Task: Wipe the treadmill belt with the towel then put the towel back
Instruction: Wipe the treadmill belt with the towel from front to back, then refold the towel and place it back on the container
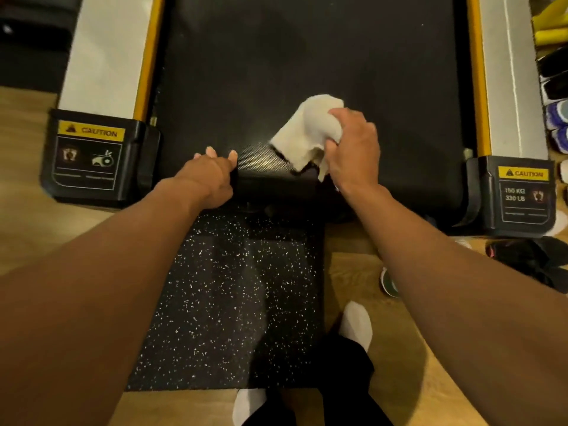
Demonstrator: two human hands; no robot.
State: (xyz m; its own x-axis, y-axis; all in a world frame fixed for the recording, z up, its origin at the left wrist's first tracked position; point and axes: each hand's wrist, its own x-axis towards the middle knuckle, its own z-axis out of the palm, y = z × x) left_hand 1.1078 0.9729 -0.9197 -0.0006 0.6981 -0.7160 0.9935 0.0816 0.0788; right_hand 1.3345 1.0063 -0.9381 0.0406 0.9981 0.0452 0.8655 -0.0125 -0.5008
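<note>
The black treadmill belt (307, 56) fills the upper middle of the head view, between grey side rails with yellow edges. A crumpled off-white towel (307, 133) lies on the belt near its rear end. My right hand (352, 149) grips the towel's right side, fingers curled round the bunched cloth. My left hand (212, 172) rests on the belt's rear edge to the left of the towel, fingertips spread flat on the belt and holding nothing.
Black end caps with yellow caution labels sit at the rear left (92, 155) and rear right (519, 195). A speckled black mat (227, 302) lies on the wooden floor below. Shoes (556, 87) line the right edge. My feet in white socks (356, 324) stand near the mat.
</note>
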